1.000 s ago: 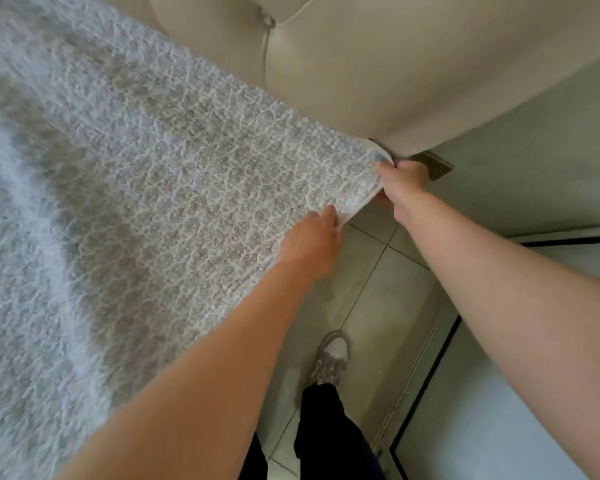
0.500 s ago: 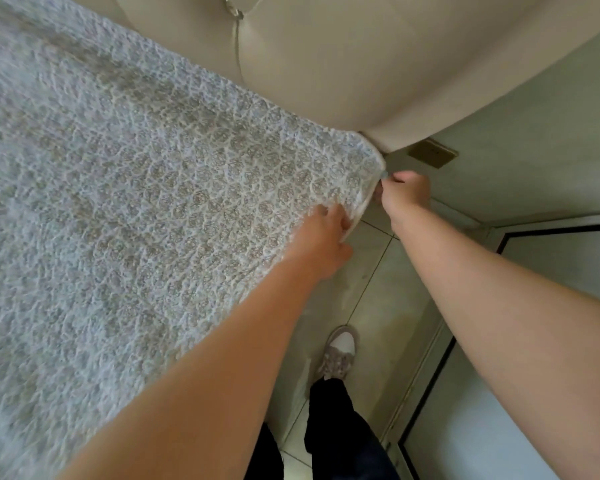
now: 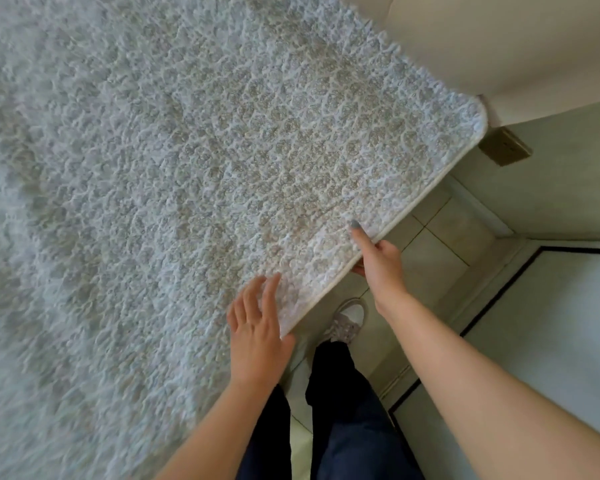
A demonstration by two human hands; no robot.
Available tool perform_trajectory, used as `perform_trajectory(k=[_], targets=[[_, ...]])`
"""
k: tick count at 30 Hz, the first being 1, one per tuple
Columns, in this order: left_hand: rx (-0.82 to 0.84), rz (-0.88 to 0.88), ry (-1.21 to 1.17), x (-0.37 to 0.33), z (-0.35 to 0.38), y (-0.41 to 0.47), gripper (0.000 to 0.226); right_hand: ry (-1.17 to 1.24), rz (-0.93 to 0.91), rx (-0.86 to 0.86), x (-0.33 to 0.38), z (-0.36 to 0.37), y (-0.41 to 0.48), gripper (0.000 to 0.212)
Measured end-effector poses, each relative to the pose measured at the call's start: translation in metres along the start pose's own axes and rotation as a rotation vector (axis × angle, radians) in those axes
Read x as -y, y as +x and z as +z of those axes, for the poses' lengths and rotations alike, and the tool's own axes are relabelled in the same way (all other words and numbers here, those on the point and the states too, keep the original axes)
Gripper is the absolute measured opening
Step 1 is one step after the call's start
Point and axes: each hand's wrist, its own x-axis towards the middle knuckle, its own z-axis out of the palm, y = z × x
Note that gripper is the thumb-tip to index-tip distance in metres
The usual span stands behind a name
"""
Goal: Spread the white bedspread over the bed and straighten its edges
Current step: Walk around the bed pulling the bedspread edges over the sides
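A white quilted bedspread [image 3: 194, 174] with a raised, beige-tinged scallop pattern is seen from above, filling the left and centre of the view. It is spread out flat, and its rounded, piped corner lies just beside a cream padded headboard [image 3: 471, 39] at the upper right. Its bound side edge runs diagonally down from that corner, above a pale tiled floor [image 3: 440, 244].

The edge is pinched partway along by the right hand [image 3: 378, 259]. The thumb is laid on top of the fabric, and the other fingers are curled beneath, mostly hidden.

Lower on the same edge, the left hand [image 3: 257, 329] is laid on top of the bedspread, with its fingers straight and slightly spread. The thumb is at the hem; whether it is tucked under cannot be told. Nothing is gripped by this hand.

Below the hands, dark trouser legs [image 3: 343, 403] and a grey-and-white shoe [image 3: 347, 320] are seen on the floor. A brass-coloured wall plate [image 3: 504, 147] is mounted on the grey-green wall just beside the bedspread's corner.
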Motion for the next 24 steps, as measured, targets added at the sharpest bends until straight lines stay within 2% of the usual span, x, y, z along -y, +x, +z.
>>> perform_trajectory(k=[3,5,7,10,12,17,20,24], targets=[[0.031,-0.032,0.045,0.035,0.006,-0.033,0.096,-0.003,0.045,0.06,-0.025,0.029,-0.032,0.046],[0.008,-0.038,0.052,0.053,0.008,-0.048,0.088,-0.03,0.086,0.093,-0.038,0.046,-0.048,0.061],[0.0,-0.015,0.054,0.068,0.009,-0.059,0.065,-0.028,0.099,0.099,-0.045,0.06,-0.059,0.072],[0.054,0.034,0.054,0.079,0.007,-0.067,0.022,-0.015,0.069,0.036,-0.051,0.065,-0.061,0.059],[0.126,0.019,-0.011,0.08,0.001,-0.068,0.006,-0.079,0.014,-0.033,-0.055,0.064,-0.058,0.048],[0.318,0.029,-0.082,0.066,-0.009,-0.061,0.007,-0.204,-0.034,-0.078,-0.066,0.041,-0.045,0.04],[0.416,0.024,-0.07,0.05,-0.005,-0.061,0.004,-0.253,0.0,-0.067,-0.078,0.016,-0.033,0.053],[0.564,0.03,0.02,0.036,0.007,-0.064,0.008,-0.279,0.053,-0.078,-0.087,-0.002,-0.044,0.042]])
